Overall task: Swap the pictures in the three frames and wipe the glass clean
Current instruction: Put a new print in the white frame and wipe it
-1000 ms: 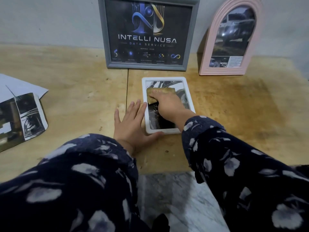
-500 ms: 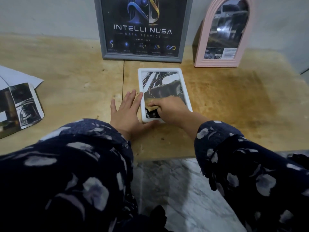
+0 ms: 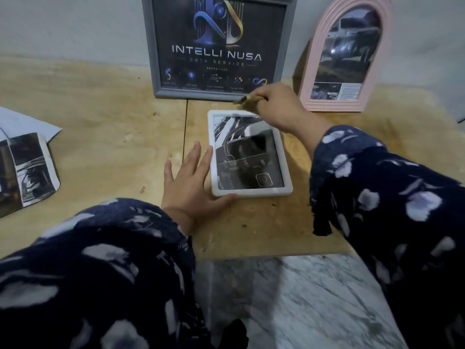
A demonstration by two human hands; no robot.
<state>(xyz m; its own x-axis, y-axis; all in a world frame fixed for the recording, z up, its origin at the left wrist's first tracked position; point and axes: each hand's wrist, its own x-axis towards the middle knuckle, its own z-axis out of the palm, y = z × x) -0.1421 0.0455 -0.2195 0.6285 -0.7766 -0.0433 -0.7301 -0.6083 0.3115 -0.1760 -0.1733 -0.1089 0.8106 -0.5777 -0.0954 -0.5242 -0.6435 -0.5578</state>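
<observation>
Three frames were out on the wooden surface (image 3: pixel 100 117), which looked worn and blotchy. The small white frame (image 3: pixel 286 167) (rounded corners, plastic-looking) lay flat with a black-and-white picture under shiny glass. The grey rectangular frame (image 3: pixel 151 59) stood against the wall with a dark poster reading INTELLI NUSA, and the pink arched frame (image 3: pixel 309 79), ribbed round its edge, stood to its right holding a car photo. The left hand (image 3: pixel 187 182) lay flat with fingers spread, touching the white frame's left edge and near corner. The right hand (image 3: pixel 279 107) hovered above that frame's far end, pinching a small yellowish cloth (image 3: pixel 247 99). Loose printed sheets (image 3: pixel 27 167), curled at the edges, sat well off to the left.
</observation>
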